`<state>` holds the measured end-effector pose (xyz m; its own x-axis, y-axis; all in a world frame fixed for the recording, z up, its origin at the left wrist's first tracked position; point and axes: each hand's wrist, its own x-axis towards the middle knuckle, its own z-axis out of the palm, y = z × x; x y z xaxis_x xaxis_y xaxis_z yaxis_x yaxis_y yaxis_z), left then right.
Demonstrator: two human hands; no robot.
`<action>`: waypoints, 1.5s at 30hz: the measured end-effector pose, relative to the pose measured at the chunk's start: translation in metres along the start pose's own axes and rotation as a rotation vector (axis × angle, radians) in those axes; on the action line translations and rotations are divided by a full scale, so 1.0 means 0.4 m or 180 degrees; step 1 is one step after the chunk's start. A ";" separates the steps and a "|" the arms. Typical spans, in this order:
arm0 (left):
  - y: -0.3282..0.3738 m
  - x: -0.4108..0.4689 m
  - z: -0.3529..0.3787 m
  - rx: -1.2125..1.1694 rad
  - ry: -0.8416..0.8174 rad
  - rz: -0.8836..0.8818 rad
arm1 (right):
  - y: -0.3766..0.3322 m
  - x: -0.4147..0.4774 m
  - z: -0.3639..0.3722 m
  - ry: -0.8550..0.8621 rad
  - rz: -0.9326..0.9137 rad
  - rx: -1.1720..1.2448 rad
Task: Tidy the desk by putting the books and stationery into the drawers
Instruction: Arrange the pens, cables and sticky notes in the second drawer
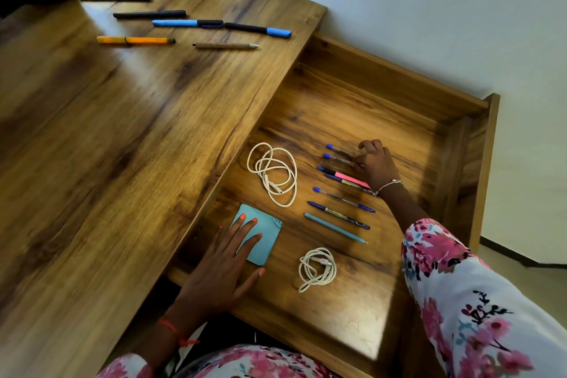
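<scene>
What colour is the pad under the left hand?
Light blue pad, best seen in the head view.

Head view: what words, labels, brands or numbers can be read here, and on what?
Dark blue pen in the drawer: a pale band bears a short printed word, too blurred to read.
Blue pad, teal pen, orange pen: no text shows.

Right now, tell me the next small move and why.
Probably release the clear pen that the right hand pinches: it already lies in line with the row in the drawer, and six pens wait on the desk.
</scene>
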<state>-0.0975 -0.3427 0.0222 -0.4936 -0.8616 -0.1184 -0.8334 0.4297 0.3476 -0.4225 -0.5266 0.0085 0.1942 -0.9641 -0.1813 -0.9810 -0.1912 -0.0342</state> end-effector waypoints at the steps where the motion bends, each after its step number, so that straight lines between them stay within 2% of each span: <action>1: 0.000 0.000 0.000 0.0010 0.0005 0.0007 | -0.002 -0.005 0.002 0.0066 0.0014 0.0000; 4: 0.000 0.002 0.001 -0.0008 0.0041 0.0020 | -0.005 -0.017 0.010 0.0254 0.0080 0.0023; 8: 0.000 0.001 0.002 -0.0046 0.0065 0.0036 | -0.020 -0.034 0.008 0.0555 0.0100 0.0460; 13: 0.000 0.001 0.001 -0.0055 0.0071 0.0053 | -0.038 -0.069 0.026 0.0613 0.0034 0.0934; 21: 0.001 0.001 -0.002 0.0025 0.0034 0.0065 | -0.034 -0.063 0.043 0.0557 0.0021 0.0569; 29: -0.001 -0.001 0.003 0.0015 0.0037 0.0049 | -0.041 -0.094 0.059 0.0541 0.0059 0.1016; 35: 0.003 0.002 -0.001 -0.0023 0.0105 0.0033 | -0.055 -0.098 0.056 0.0332 0.0209 0.0812; 39: -0.001 0.002 0.002 0.0000 0.0081 0.0048 | -0.086 -0.101 0.060 0.0236 0.0079 0.0467; 45: -0.005 0.001 0.007 -0.0044 0.0080 0.0036 | -0.096 -0.108 0.059 0.0233 0.0097 0.0485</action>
<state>-0.0969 -0.3432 0.0188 -0.4964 -0.8633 -0.0909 -0.8241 0.4358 0.3617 -0.3934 -0.4734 -0.0056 0.1586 -0.9809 -0.1128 -0.9742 -0.1369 -0.1794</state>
